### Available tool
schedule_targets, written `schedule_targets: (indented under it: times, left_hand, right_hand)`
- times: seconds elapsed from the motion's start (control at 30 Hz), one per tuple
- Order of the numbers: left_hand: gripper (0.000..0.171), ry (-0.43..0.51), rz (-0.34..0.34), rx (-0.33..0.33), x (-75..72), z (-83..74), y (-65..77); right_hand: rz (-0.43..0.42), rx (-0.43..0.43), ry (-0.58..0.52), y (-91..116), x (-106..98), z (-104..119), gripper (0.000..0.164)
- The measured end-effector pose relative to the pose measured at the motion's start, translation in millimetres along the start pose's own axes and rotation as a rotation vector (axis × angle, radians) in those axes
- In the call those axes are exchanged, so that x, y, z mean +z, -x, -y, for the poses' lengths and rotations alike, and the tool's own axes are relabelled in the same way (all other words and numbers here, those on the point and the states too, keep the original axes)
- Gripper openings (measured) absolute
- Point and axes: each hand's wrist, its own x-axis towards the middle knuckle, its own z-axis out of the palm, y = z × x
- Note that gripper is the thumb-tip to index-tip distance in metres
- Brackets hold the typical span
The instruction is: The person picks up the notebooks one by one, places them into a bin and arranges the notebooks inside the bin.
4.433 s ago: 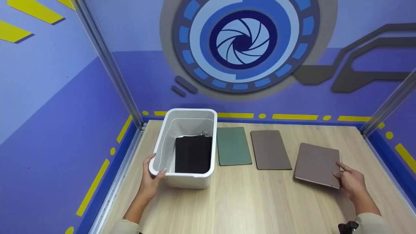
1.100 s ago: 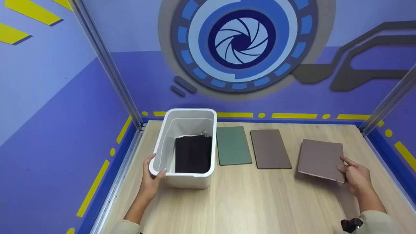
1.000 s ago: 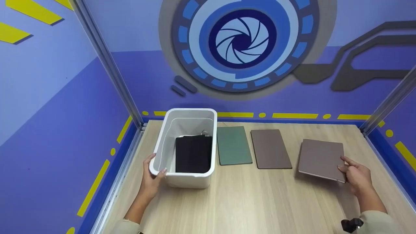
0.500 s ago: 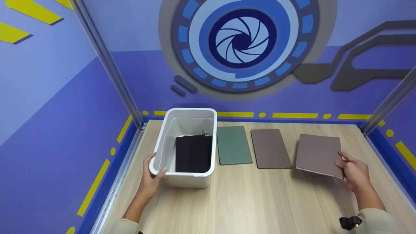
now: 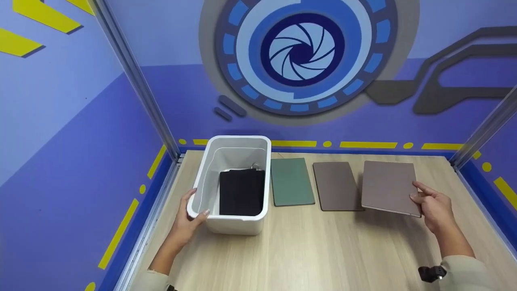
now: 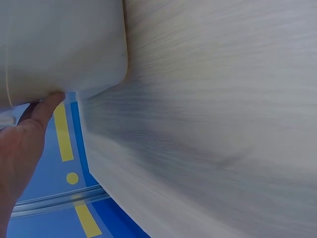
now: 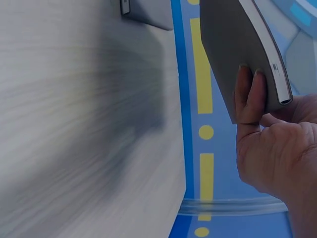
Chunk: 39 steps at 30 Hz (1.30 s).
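My right hand (image 5: 435, 206) pinches the right edge of a taupe notebook (image 5: 389, 186), thumb on the cover and fingers beneath. The right wrist view shows this notebook (image 7: 237, 44) raised off the table, pale page edges visible. My left hand (image 5: 186, 220) grips the near left corner of a white plastic bin (image 5: 230, 226), thumb over the rim. Inside the bin lie black notebooks (image 5: 241, 192), with a small shiny ring-like piece behind them. A green notebook (image 5: 293, 182) lies flat right of the bin, then a second taupe notebook (image 5: 337, 186), which the held one slightly overlaps in the head view.
The wooden table (image 5: 307, 254) is enclosed by blue and purple patterned walls (image 5: 169, 97). Metal posts (image 5: 135, 76) rise at the back corners. A metal rail (image 5: 147, 230) runs along the table's left edge.
The right hand has lifted the taupe notebook off the table, first drifting right, then moving left and farther back toward the second taupe one. The left hand stays on the bin.
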Motion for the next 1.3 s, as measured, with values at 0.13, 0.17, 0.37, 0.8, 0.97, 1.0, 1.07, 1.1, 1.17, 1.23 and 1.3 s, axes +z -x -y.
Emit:
schedule_targets:
  times: [0.13, 0.17, 0.37, 0.8, 0.97, 1.0, 1.07, 1.1, 1.17, 1.23, 1.3]
  left_hand:
    - [0.085, 0.052, 0.004, 0.006, 2.4, -0.9, 0.9]
    - [0.085, 0.063, 0.002, 0.006, 3.0, -0.6, 1.0]
    - [0.087, 0.092, -0.009, -0.004, 5.2, 0.8, 0.6]
    - [0.089, 0.123, 0.021, -0.037, 4.9, -0.3, 1.0]
    - [0.088, 0.125, 0.023, -0.038, 3.8, -0.8, 0.7]
    - [0.088, 0.127, 0.023, -0.036, 3.4, -0.9, 0.7]
    - [0.088, 0.128, 0.022, -0.035, 2.2, -1.1, 1.3]
    - [0.088, 0.129, 0.021, -0.035, 1.6, -1.4, 1.8]
    - [0.088, 0.135, 0.020, -0.035, 0.6, -1.4, 2.9]
    - [0.088, 0.134, 0.018, -0.036, 0.5, -1.3, 3.5]
    - [0.088, 0.132, 0.022, -0.034, 1.1, -1.6, 3.3]
  right_hand:
    - [0.001, -0.011, 0.024, -1, 6, 2, 0.073]
    - [0.002, -0.016, 0.035, -1, 8, 2, 0.072]
    - [0.028, -0.043, 0.089, -2, 19, 5, 0.071]
    - [0.081, -0.092, 0.121, 0, 48, 13, 0.067]
    - [0.099, -0.106, 0.112, 2, 65, 16, 0.066]
    - [0.101, -0.108, 0.103, 2, 69, 17, 0.066]
    - [0.108, -0.115, 0.091, 3, 78, 19, 0.066]
    - [0.113, -0.118, 0.087, 4, 82, 20, 0.066]
    - [0.123, -0.112, 0.068, 4, 90, 22, 0.066]
    - [0.137, -0.107, 0.053, 4, 98, 24, 0.067]
    - [0.149, -0.099, 0.035, 4, 105, 27, 0.066]
